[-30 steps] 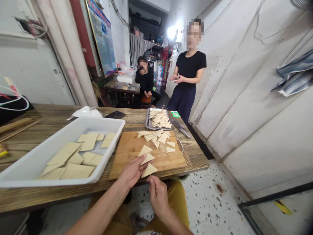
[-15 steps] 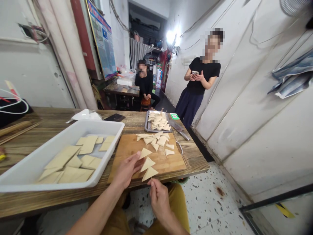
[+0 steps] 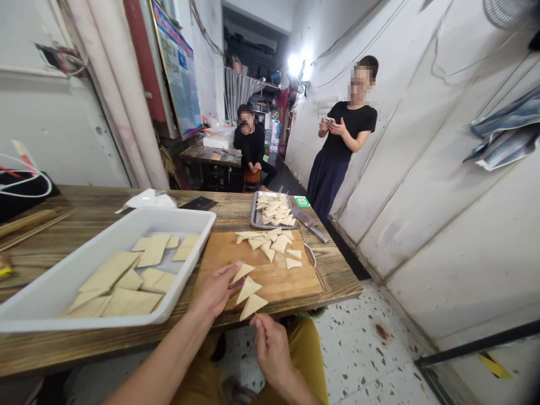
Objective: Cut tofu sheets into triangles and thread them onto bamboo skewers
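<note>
My right hand [image 3: 272, 343] pinches the lower end of a thin skewer, mostly hidden by the pieces on it. Two pale triangular tofu pieces [image 3: 248, 289] sit along it in a row. At its upper end my left hand [image 3: 216, 289] grips a third tofu triangle [image 3: 243, 272] between thumb and fingers, close to the skewer's tip. Both hands are over the near edge of a wooden cutting board [image 3: 219, 253]. Farther back on the board lie several loose tofu triangles [image 3: 280, 243].
A white plastic tub [image 3: 177, 214] with tofu sheets stands left. Behind the board are a metal tray [image 3: 253, 216] of filled skewers and a cleaver [image 3: 312, 224]. Bare skewers [image 3: 323, 278] lie at right. One person [image 3: 348, 129] stands holding a phone; another [image 3: 252, 143] sits farther back.
Both hands have shifted slightly left with the skewer. The left hand's tofu triangle is tilted more and sits nearer the others. The standing person has moved a little left.
</note>
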`<state>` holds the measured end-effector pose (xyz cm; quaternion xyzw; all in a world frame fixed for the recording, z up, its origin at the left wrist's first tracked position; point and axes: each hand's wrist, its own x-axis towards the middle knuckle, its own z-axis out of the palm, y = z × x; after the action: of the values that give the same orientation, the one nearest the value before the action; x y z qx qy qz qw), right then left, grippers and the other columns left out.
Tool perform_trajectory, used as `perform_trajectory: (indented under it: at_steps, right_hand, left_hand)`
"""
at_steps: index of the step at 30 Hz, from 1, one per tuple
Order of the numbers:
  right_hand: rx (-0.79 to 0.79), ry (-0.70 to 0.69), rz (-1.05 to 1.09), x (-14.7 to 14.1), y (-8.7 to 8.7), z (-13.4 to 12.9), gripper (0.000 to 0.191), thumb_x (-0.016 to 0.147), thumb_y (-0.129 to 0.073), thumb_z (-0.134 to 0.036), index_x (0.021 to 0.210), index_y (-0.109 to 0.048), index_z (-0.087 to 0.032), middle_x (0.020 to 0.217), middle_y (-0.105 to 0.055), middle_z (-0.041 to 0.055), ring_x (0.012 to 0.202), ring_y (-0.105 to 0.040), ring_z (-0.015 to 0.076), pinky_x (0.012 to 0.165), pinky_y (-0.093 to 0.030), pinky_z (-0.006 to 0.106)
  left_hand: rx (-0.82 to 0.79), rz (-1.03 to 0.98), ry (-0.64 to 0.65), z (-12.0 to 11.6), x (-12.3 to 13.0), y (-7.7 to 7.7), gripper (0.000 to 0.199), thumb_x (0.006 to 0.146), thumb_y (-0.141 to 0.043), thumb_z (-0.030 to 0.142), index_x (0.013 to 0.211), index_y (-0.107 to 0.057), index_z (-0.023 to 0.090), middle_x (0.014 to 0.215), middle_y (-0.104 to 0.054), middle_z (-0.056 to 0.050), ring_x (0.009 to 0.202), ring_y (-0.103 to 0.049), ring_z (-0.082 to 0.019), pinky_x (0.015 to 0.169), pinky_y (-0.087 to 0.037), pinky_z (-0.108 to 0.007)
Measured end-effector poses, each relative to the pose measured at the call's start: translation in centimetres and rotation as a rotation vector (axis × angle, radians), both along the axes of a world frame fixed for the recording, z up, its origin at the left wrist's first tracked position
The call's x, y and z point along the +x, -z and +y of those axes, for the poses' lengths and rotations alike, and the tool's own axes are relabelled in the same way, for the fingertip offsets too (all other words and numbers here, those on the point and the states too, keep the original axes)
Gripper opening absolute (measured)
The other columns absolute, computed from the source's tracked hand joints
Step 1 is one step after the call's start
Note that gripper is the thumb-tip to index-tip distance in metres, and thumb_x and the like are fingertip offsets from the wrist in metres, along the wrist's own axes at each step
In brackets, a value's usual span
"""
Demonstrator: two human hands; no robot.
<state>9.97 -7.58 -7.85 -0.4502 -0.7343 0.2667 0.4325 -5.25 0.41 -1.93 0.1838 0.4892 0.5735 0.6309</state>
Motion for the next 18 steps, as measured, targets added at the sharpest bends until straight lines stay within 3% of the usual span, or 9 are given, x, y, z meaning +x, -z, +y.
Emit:
perform_trajectory:
  at_steps: [9,15,18]
  right_hand:
    - [0.023,0.026,-0.001,-0.4,-0.3,0.3,0.028,0.094,-0.03,-0.024,0.081,-0.055,-0.019,0.058,-0.051,-0.0018,0.049,-0.048,0.0119,0.048,-0.036,0.02]
    - [0.03,0.031,-0.096,0.4,-0.6,0.9,0.03,0.094,-0.033,-0.023,0.079,-0.058,-0.02,0.061,-0.058,0.0004,0.053,-0.055,0.0142,0.052,-0.039,0.021]
    - [0.043,0.033,-0.143,1.4,-1.5,1.2,0.027,0.093,-0.036,-0.02,0.084,-0.062,-0.02,0.068,-0.062,0.0019,0.058,-0.059,0.0151,0.057,-0.042,0.021]
  left_hand:
    - [-0.049,0.026,0.025,-0.3,0.8,-0.1,0.007,0.074,-0.065,0.017,0.075,-0.065,0.009,0.064,-0.067,-0.005,0.052,-0.062,-0.012,0.051,-0.052,-0.022]
    - [0.015,0.028,0.033,-0.6,0.5,-0.3,0.02,0.068,-0.07,0.022,0.084,-0.068,0.01,0.076,-0.07,-0.006,0.063,-0.063,-0.013,0.06,-0.052,-0.023]
    - [0.095,0.101,0.083,-0.9,0.3,-0.5,0.033,0.063,-0.074,0.033,0.087,-0.07,0.01,0.082,-0.071,-0.008,0.072,-0.065,-0.016,0.067,-0.052,-0.024]
